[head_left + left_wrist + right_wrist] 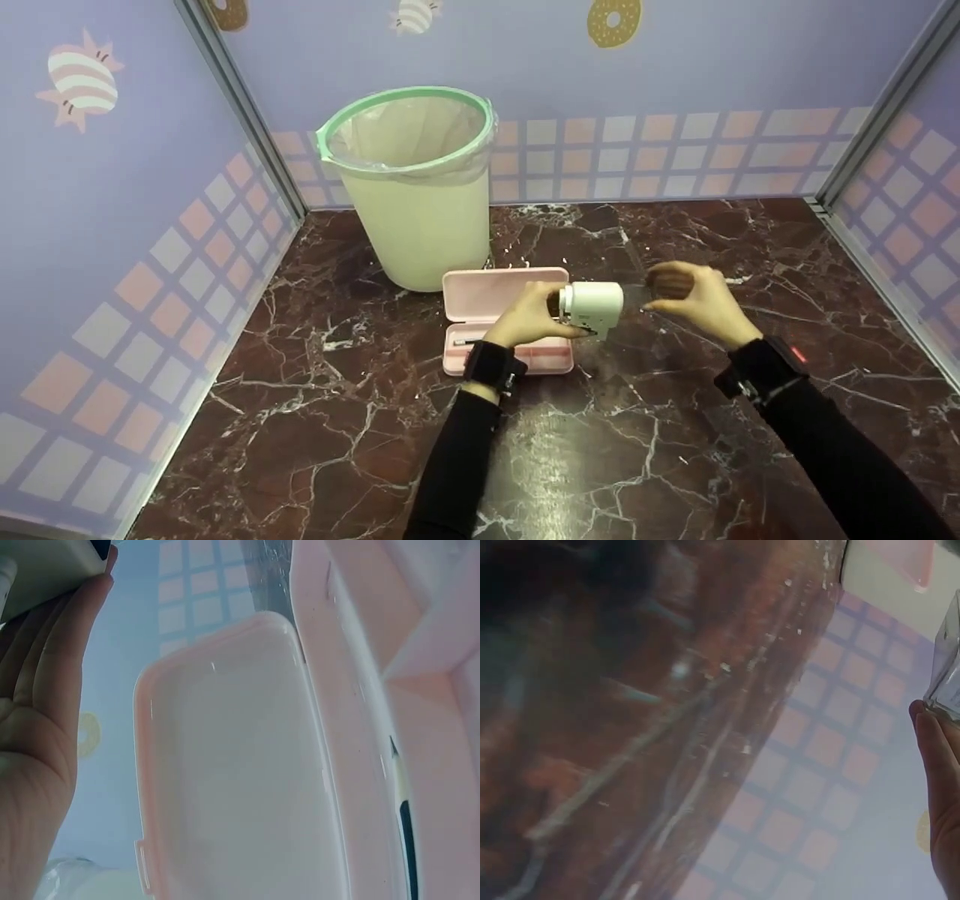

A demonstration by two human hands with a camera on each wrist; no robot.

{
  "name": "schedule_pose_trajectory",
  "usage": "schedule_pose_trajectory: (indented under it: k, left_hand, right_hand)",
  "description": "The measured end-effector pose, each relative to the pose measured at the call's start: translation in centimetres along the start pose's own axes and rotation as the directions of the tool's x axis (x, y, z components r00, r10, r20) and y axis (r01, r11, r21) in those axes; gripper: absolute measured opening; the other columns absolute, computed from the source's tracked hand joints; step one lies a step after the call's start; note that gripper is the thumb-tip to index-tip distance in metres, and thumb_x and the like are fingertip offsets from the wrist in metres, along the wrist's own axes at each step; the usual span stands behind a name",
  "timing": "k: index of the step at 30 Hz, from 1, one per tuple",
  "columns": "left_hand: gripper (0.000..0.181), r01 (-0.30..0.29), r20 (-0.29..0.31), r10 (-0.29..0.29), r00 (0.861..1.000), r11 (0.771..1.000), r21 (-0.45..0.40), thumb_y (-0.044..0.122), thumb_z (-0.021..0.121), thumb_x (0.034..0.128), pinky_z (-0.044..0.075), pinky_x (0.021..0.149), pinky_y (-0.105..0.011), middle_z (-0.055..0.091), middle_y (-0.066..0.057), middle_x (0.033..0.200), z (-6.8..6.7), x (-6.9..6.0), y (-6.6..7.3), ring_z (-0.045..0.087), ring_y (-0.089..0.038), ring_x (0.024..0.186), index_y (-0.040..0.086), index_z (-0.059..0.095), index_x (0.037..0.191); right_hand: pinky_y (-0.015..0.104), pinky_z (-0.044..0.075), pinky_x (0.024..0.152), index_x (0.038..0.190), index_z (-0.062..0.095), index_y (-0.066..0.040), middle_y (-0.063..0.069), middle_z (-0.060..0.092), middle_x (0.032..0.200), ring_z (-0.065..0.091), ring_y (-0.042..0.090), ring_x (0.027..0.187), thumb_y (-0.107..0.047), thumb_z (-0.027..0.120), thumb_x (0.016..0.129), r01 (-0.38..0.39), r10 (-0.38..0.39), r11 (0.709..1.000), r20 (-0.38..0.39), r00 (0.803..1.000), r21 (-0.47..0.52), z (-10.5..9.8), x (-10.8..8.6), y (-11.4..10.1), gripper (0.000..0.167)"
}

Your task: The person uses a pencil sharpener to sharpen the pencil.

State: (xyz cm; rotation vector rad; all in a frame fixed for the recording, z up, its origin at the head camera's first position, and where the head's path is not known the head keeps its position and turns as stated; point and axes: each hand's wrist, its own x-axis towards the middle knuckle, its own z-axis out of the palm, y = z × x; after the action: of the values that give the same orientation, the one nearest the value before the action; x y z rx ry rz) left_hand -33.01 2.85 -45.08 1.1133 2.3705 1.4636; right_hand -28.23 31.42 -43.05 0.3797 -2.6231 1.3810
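My left hand (525,315) grips a white pencil sharpener (596,301), a boxy body with a round part on its left side. In the left wrist view, only a corner of the sharpener (52,570) shows above the fingers. To its right, my right hand (701,300) holds a clear plastic box (949,671) between fingers and thumb; the box is faint in the head view. Below the left hand lies an open pink pencil case (506,296), its lid raised. A dark-and-white pencil (407,840) lies in one compartment.
A pale waste bin (427,225) with a green rim and a clear liner stands behind the pencil case. Small white bits are scattered on the dark marbled table (322,450). Patterned panels (675,90) enclose the back and both sides.
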Motion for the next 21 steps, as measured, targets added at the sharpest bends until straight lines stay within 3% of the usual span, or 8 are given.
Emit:
schedule_pose_trajectory:
  k: [8,15,21]
  left_hand:
    - [0.053,0.005,-0.048,-0.005,0.999,1.000,0.015,0.009,0.089,0.0649,0.055,0.081,-0.021,0.073,-0.007,0.100,-0.2,0.0,-0.1,0.068,-0.011,0.085,0.005,0.067,0.113]
    - [0.054,0.010,-0.052,-0.008,0.999,0.999,0.047,0.012,0.090,0.0652,0.054,0.080,-0.021,0.073,-0.007,0.100,0.0,0.1,-0.1,0.066,-0.010,0.084,0.006,0.067,0.114]
    - [0.054,0.009,-0.047,-0.007,0.999,0.999,0.048,0.009,0.088,0.0657,0.054,0.080,-0.021,0.074,-0.009,0.101,0.2,0.2,0.0,0.066,-0.012,0.084,0.004,0.067,0.115]
  right_hand:
    - [0.017,0.054,0.085,0.123,0.062,0.006,0.024,0.068,0.118,0.071,0.014,0.103,-0.005,0.083,0.073,0.004,-0.005,0.998,0.023,1.000,0.061,0.9,-2.2,1.1,0.055]
    - [0.017,0.054,0.086,0.124,0.061,0.004,0.023,0.068,0.120,0.067,0.037,0.111,-0.009,0.083,0.075,-0.018,0.012,0.995,0.068,0.998,0.096,1.4,-2.8,0.2,0.055]
    - [0.019,0.054,0.086,0.124,0.062,0.004,0.023,0.068,0.119,0.069,0.030,0.109,-0.007,0.083,0.074,-0.023,0.015,0.993,0.069,0.997,0.115,1.6,-2.7,-0.2,0.055]
